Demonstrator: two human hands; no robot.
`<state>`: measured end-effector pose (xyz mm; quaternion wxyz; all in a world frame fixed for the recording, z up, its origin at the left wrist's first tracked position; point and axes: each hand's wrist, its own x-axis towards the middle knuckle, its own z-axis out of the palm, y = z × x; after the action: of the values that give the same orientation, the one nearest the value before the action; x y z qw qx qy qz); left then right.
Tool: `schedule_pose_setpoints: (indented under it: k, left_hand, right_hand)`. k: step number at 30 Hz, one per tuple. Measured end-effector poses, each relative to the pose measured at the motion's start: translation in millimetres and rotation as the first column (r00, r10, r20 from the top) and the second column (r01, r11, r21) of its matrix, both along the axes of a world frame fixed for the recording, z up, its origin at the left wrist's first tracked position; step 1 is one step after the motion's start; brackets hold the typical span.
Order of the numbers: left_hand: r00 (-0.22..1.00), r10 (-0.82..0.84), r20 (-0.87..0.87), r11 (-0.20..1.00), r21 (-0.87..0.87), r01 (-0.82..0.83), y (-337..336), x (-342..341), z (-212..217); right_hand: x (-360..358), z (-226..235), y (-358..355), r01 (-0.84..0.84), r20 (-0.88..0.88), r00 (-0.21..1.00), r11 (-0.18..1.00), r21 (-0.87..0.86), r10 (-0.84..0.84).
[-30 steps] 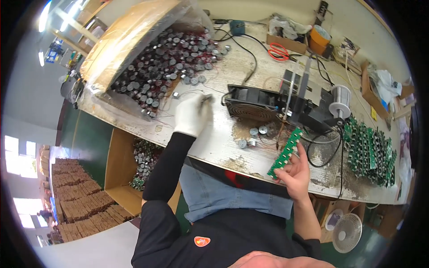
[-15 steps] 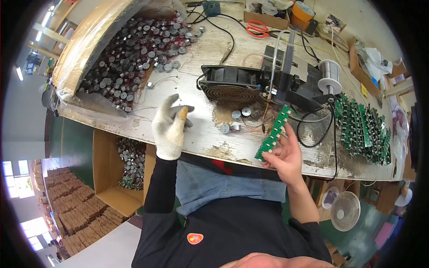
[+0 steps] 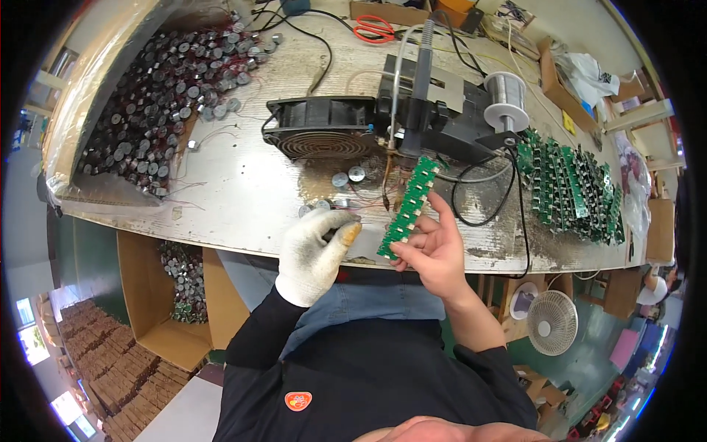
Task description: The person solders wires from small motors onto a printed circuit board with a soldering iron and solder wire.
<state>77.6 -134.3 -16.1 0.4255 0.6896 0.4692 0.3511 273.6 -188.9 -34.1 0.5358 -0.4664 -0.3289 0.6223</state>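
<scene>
Right grip (image 3: 434, 250) pinched my green board (image 3: 407, 206) at the iron; gloved left (image 3: 318, 247) curled shut, contents hidden.

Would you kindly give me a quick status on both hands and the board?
Left hand gloved, pinching a small part by the bench edge. Right hand bare, shut on green board, tilted toward the soldering iron. Nothing between board and iron.

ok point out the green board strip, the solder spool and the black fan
green board strip (image 3: 409, 206), head view, middle of the strip above the right hand
solder spool (image 3: 505, 91), head view, wound wire
black fan (image 3: 318, 136), head view, round front grille
</scene>
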Motion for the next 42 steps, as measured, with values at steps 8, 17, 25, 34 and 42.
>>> schedule_pose_setpoints:
  k: [8,17,25,34,42]
  left_hand:
    - [0.987,-0.128,0.100,0.967,-0.207,0.146,1,16,4]
    - [0.969,-0.002,0.248,0.789,-0.595,0.154,10,22,11]
    - [0.983,-0.015,0.183,0.828,-0.549,0.115,14,24,11]
    - [0.963,0.030,0.267,0.796,-0.590,0.139,12,27,17]
    - [0.968,0.013,0.251,0.809,-0.571,0.137,7,24,6]
  right_hand:
    - [1,5,-1,-0.036,-0.008,0.999,0.999,-0.030,0.036]
    - [2,7,0,-0.032,-0.055,0.998,0.999,0.008,0.032]
    - [1,5,3,-0.011,-0.055,0.998,0.999,0.036,0.013]
    - [2,7,1,0.008,-0.052,0.999,0.997,0.072,-0.004]
    - [2,2,-3,-0.015,-0.038,0.999,0.999,0.031,0.016]
